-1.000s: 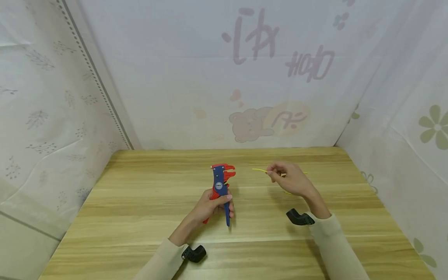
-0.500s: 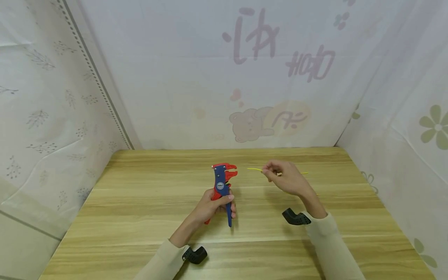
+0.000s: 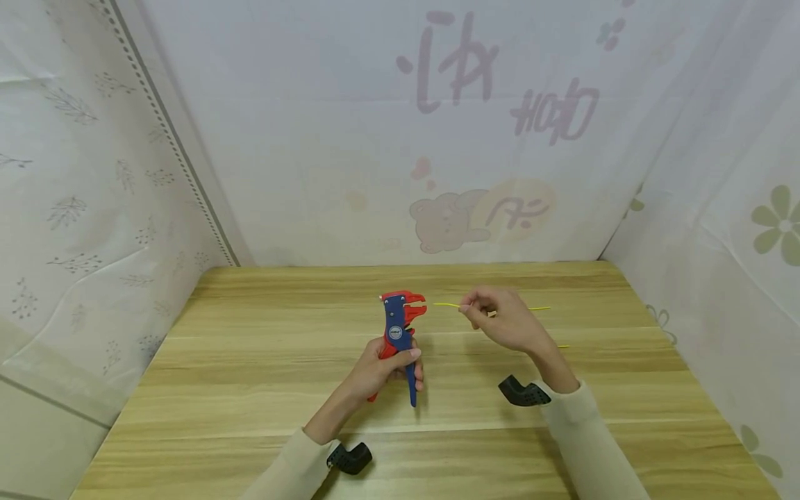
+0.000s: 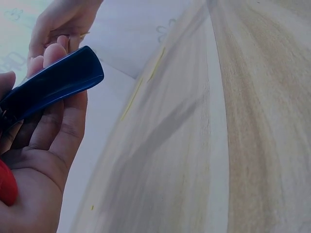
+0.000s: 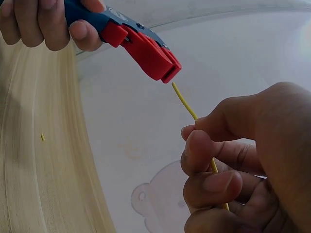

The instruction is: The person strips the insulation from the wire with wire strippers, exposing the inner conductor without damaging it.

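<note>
Nearest to us, above the middle of the table (image 3: 250, 389), our left hand (image 3: 372, 371) grips the wire stripper (image 3: 396, 323), fingers curled round its handles, which stand spread. The tool's head leans toward the far edge, with its red jaws parted and facing the right edge. Slightly farther off, our right hand (image 3: 503, 319) pinches a yellow wire (image 3: 446, 304) between thumb and fingertips, the free end pointing at those jaws, near them but apart.

We judge the step in hand to be lining the wire up with the tool. The next move seems to call for guiding the tip level into the gap before squeezing the handles; the slight bend could make it miss.

Toward the right edge lie two more yellow strands (image 3: 564, 346), partly hidden by our hand and wrist, one nearer the far right corner. Past the far edge hangs a pale printed curtain (image 3: 312, 139).
</note>
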Demonstrator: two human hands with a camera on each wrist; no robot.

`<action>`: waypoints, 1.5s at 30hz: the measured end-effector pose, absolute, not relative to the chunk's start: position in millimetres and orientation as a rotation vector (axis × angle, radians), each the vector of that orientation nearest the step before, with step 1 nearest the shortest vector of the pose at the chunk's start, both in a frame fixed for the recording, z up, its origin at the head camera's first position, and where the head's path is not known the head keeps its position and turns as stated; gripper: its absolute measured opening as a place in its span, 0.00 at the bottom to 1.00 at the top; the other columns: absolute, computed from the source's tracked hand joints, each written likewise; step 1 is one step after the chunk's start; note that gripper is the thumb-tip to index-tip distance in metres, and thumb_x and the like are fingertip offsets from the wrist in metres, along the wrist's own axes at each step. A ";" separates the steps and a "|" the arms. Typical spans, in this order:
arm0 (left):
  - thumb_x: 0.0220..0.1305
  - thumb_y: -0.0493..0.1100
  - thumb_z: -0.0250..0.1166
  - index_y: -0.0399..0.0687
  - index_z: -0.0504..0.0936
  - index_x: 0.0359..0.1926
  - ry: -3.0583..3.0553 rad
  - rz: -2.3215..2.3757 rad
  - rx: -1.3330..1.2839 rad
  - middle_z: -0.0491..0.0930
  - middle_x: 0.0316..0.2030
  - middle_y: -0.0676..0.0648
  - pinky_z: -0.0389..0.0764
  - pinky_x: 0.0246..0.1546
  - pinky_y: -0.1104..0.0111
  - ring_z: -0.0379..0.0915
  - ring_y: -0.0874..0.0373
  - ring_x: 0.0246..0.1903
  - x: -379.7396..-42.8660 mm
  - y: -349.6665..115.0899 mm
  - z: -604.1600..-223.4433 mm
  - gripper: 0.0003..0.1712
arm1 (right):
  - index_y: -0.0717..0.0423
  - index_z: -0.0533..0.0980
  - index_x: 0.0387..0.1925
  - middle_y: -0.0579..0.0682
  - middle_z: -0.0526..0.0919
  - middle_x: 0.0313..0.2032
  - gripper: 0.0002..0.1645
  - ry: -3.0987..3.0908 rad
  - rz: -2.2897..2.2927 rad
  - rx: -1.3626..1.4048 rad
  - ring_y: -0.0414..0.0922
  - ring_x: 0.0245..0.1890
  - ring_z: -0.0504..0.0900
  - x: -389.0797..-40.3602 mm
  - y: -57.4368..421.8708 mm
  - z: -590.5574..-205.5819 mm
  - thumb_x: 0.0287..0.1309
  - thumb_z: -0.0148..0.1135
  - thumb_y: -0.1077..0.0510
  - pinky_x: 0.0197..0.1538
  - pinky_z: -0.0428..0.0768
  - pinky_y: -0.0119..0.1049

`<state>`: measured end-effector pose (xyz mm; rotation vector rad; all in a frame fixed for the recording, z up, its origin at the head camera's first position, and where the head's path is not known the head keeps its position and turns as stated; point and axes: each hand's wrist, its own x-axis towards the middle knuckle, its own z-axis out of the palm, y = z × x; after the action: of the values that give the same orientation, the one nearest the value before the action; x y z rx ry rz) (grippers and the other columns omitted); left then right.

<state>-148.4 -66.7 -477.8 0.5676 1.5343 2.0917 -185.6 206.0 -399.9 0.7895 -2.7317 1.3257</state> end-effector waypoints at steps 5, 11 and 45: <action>0.76 0.43 0.60 0.41 0.73 0.46 1.546 2.075 0.581 0.85 0.28 0.51 0.90 0.39 0.62 0.88 0.58 0.29 -147.1 -65.6 -478.4 0.09 | 0.48 0.81 0.39 0.39 0.80 0.21 0.04 -2.757 1.324 0.767 0.44 0.23 0.80 -183.4 203.6 -398.9 0.72 0.61 0.57 0.25 0.70 0.30; 0.76 0.44 0.60 0.40 0.72 0.47 1.564 2.071 0.565 0.85 0.27 0.51 0.90 0.37 0.62 0.87 0.58 0.27 -145.5 -64.0 -478.3 0.11 | 0.49 0.82 0.39 0.41 0.81 0.21 0.04 -2.739 1.308 0.792 0.38 0.21 0.79 -181.9 201.0 -399.4 0.71 0.61 0.58 0.24 0.70 0.30; 0.75 0.40 0.59 0.37 0.72 0.41 1.620 2.075 0.620 0.80 0.22 0.49 0.87 0.28 0.65 0.82 0.59 0.20 -142.3 -61.6 -485.0 0.09 | 0.50 0.82 0.37 0.42 0.77 0.19 0.06 -2.710 1.336 0.873 0.36 0.17 0.72 -184.3 192.5 -408.4 0.71 0.61 0.59 0.22 0.67 0.29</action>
<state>-142.3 -61.6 -485.0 0.6198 1.6199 2.0746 -184.3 192.5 -408.4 0.8726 -2.7100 1.3356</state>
